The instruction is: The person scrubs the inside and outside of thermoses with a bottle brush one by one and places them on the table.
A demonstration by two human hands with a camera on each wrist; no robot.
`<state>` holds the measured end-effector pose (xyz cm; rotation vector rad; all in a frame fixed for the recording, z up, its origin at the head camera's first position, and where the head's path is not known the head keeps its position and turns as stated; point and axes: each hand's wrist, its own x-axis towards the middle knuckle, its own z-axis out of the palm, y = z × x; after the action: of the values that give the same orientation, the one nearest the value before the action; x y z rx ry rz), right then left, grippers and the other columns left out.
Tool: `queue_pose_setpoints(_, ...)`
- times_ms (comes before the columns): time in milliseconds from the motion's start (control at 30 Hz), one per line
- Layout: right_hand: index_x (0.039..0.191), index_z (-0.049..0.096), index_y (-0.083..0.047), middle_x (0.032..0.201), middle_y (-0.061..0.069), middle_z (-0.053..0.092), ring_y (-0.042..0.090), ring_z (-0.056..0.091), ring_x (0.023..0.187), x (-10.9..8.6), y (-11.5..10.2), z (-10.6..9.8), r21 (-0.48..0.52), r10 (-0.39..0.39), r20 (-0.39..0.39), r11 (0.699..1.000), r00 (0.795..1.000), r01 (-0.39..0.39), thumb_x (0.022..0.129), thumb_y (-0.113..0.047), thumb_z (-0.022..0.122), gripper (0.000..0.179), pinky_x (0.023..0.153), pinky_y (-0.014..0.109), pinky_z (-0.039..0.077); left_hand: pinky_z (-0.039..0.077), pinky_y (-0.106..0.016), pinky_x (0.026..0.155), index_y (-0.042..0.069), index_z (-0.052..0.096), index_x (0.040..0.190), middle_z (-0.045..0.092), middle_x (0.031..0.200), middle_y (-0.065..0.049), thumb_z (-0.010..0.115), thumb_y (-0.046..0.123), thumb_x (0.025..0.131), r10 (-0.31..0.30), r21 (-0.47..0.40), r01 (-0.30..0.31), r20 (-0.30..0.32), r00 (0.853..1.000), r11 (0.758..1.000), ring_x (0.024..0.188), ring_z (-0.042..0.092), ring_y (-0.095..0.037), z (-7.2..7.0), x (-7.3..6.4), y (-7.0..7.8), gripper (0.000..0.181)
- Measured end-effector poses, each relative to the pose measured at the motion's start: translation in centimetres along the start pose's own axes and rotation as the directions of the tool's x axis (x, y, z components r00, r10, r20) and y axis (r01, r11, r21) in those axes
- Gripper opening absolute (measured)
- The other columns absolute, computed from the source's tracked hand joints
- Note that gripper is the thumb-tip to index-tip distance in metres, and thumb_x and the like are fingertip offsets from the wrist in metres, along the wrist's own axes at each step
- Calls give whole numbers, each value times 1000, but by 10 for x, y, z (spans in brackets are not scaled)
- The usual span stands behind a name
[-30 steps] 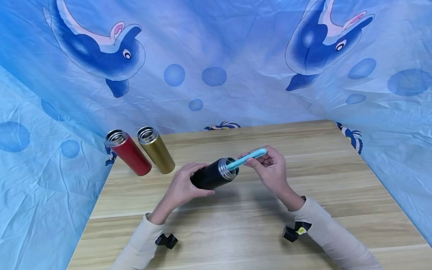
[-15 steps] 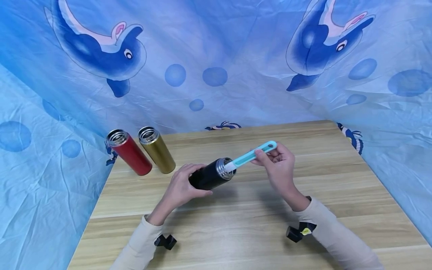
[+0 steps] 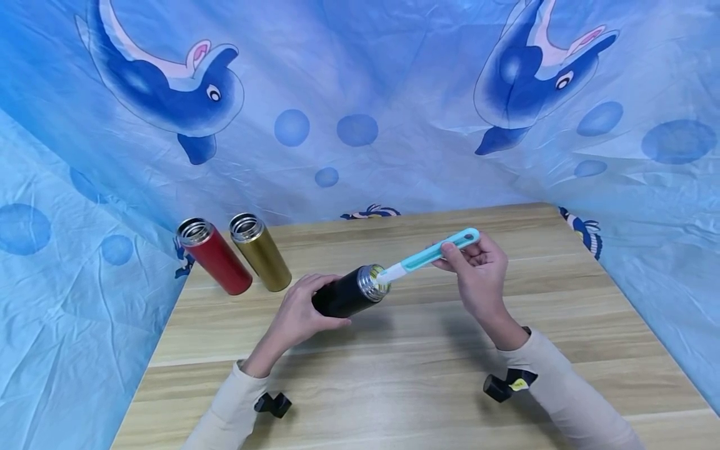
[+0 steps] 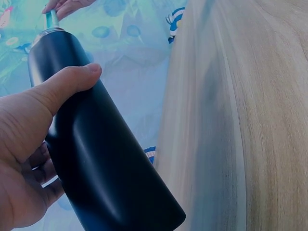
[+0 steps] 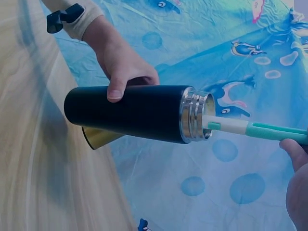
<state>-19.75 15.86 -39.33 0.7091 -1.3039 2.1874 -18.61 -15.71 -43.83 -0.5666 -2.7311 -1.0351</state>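
My left hand [image 3: 304, 310] grips a black vacuum flask [image 3: 342, 296] round its body. The flask is lidless and tilted above the table, its steel mouth [image 5: 195, 114] turned to the right. Between thumb and fingers, my right hand [image 3: 484, 278] pinches the turquoise handle of a bottle brush [image 3: 430, 255]. The brush's white neck enters the flask's mouth, and something yellowish shows just inside the rim in the head view. Most of the brush head is hidden in the flask. The left wrist view shows the left thumb [image 4: 72, 82] lying across the black wall.
A red flask [image 3: 216, 259] and a gold flask [image 3: 261, 253] stand lidless at the table's back left. The wooden table [image 3: 405, 387] meets a blue dolphin-print curtain [image 3: 405, 169] at the back and sides.
My right hand has moved right, drawing the brush partly out of the black flask; its white neck and a yellowish part now show. The left hand and flask have shifted slightly left.
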Motion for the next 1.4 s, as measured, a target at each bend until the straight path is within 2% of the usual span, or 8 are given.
queue_pose_setpoints(233, 95, 57, 21, 87, 19, 74, 22, 76, 75, -4, 3, 4, -81, -51, -104, 996, 993, 43, 90, 16, 65, 11, 64, 31, 62, 54, -50, 92, 18, 69, 127, 71, 120, 0, 100, 39, 60, 15, 4, -15, -27, 1000, 1000, 112, 60, -21, 4, 2, 2, 76)
queue_pose_setpoints(433, 94, 60, 17, 86, 15, 75, 19, 75, 73, -10, 9, 9, -126, -32, -136, 992, 990, 15, 91, 13, 67, 9, 63, 31, 62, 52, -47, 91, 17, 69, 124, 72, 116, 1, 101, 36, 58, 25, 0, -25, -39, 999, 1000, 109, 60, -20, 6, 2, 3, 75)
queue_pose_setpoints(667, 97, 58, 18, 91, 15, 76, 20, 76, 77, -14, 14, 11, -170, 11, -74, 985, 997, -24, 92, 13, 66, 11, 66, 33, 62, 53, -47, 90, 19, 69, 125, 71, 116, 2, 101, 35, 59, 14, -1, -15, -26, 1000, 1000, 109, 60, -20, 9, 2, 7, 75)
queue_pose_setpoints(867, 98, 57, 20, 95, 20, 76, 22, 77, 84, -14, 17, 11, -176, 19, 11, 984, 1000, -17, 92, 13, 66, 13, 70, 34, 62, 54, -50, 91, 19, 69, 126, 71, 118, 1, 101, 31, 59, 18, -9, -18, -17, 1000, 1000, 111, 61, -21, 11, 5, 13, 75)
queue_pose_setpoints(1133, 99, 54, 20, 99, 11, 77, 23, 77, 91, -12, 18, 10, -164, 68, 80, 985, 994, -54, 94, 9, 66, 17, 76, 37, 61, 53, -51, 92, 20, 68, 127, 71, 120, 2, 100, 36, 60, 28, -13, -28, -7, 1000, 1000, 114, 61, -21, 9, 5, 13, 76)
queue_pose_setpoints(1267, 100, 54, 19, 101, 10, 78, 23, 76, 93, -11, 18, 8, -166, 103, 98, 982, 990, -86, 96, 5, 66, 19, 78, 39, 61, 53, -52, 93, 21, 68, 129, 70, 122, 3, 100, 38, 61, 32, -27, -32, 7, 999, 999, 115, 61, -20, 7, 6, 13, 77)
queue_pose_setpoints(1400, 100, 56, 16, 99, 12, 77, 24, 77, 92, -11, 18, 6, -154, 122, 65, 982, 990, -111, 96, 5, 65, 14, 77, 39, 61, 53, -51, 92, 22, 70, 129, 70, 122, 3, 99, 40, 61, 43, -19, -43, 23, 999, 999, 114, 60, -19, 6, 7, 15, 76)
